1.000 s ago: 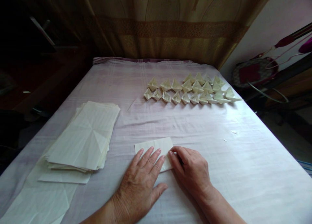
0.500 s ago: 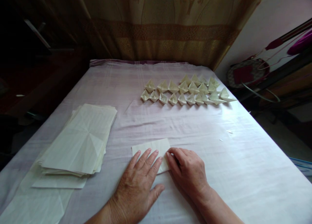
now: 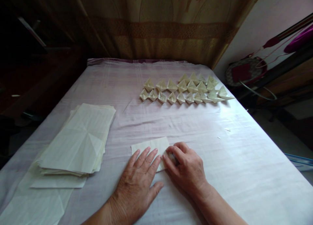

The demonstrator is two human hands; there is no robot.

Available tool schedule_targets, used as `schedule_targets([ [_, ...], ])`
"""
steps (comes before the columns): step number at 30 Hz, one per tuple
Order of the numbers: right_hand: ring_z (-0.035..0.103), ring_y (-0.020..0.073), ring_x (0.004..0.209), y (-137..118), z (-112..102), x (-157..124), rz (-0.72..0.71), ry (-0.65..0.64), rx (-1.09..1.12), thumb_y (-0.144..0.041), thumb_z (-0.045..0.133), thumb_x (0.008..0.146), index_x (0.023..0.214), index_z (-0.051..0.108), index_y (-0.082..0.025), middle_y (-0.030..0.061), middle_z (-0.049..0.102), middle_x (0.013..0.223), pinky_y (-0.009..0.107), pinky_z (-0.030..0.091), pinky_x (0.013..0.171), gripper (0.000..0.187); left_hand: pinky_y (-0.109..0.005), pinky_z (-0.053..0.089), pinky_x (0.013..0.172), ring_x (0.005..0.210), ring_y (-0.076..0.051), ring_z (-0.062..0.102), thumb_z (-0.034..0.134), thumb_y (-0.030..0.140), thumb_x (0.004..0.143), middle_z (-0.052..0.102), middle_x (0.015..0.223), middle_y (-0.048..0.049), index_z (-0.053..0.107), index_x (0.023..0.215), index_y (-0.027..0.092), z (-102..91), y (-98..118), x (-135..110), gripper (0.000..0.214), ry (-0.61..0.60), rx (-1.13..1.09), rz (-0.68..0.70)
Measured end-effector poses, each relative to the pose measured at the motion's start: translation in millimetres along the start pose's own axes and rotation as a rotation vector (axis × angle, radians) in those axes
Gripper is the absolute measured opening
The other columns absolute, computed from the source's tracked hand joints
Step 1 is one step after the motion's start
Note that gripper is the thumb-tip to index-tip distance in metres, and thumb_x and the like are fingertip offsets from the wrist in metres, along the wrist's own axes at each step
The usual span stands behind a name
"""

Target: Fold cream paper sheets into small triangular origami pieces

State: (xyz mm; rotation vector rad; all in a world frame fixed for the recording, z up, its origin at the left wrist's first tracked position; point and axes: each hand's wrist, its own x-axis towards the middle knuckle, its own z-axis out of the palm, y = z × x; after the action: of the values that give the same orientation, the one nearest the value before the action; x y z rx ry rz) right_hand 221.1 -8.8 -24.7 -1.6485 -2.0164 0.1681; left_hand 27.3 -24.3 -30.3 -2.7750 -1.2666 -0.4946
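A small folded sheet of pale paper (image 3: 153, 144) lies on the cloth-covered surface in front of me. My left hand (image 3: 140, 177) rests flat across its lower part, fingers stretched and spread. At its right edge, my right hand (image 3: 184, 166) has thumb and curled fingers brought together on the paper. The fingertips hide that edge, and much of the sheet's lower part is under my left hand.
To the left lies a stack of creased paper sheets (image 3: 70, 140), with more sheets (image 3: 36, 202) below it. Several folded paper boats (image 3: 182, 86) stand in rows at the back right. Small paper scraps (image 3: 227, 130) lie on the plaid cloth (image 3: 244, 172). A curtain (image 3: 151, 29) hangs behind.
My right hand's fingers have shifted slightly and arched more at the paper's right edge. My left hand stays flat on the sheet. The whole view has moved a little.
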Motion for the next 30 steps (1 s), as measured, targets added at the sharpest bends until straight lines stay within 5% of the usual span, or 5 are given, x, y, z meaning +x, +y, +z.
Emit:
schedule_targets([
  [22,0.058,0.0242,0.093,11.0,-7.5,-21.3,-0.017,0.020,-0.029,-0.026,0.059,0.084,0.105,0.059,-0.020,0.0083,0.063,0.101,0.037,0.042,0.083,0.022,-0.039,0.020,0.118,0.137,-0.022,0.041,0.043,0.052,0.097,0.053,0.146,-0.0026,0.051,0.139,0.022,6.3,-4.4,-1.6,0.053,0.011,-0.032,0.013],
  [30,0.057,0.0218,0.090,13.6,-7.8,-21.9,0.022,0.021,0.007,-0.024,0.058,0.084,0.095,0.060,-0.020,0.0060,0.063,0.094,0.034,0.041,0.082,0.012,-0.051,0.026,0.115,0.139,-0.030,0.038,0.058,0.046,0.091,0.042,0.153,-0.0058,0.044,0.145,0.039,2.8,-10.9,-3.7,0.056,-0.070,-0.049,0.085],
])
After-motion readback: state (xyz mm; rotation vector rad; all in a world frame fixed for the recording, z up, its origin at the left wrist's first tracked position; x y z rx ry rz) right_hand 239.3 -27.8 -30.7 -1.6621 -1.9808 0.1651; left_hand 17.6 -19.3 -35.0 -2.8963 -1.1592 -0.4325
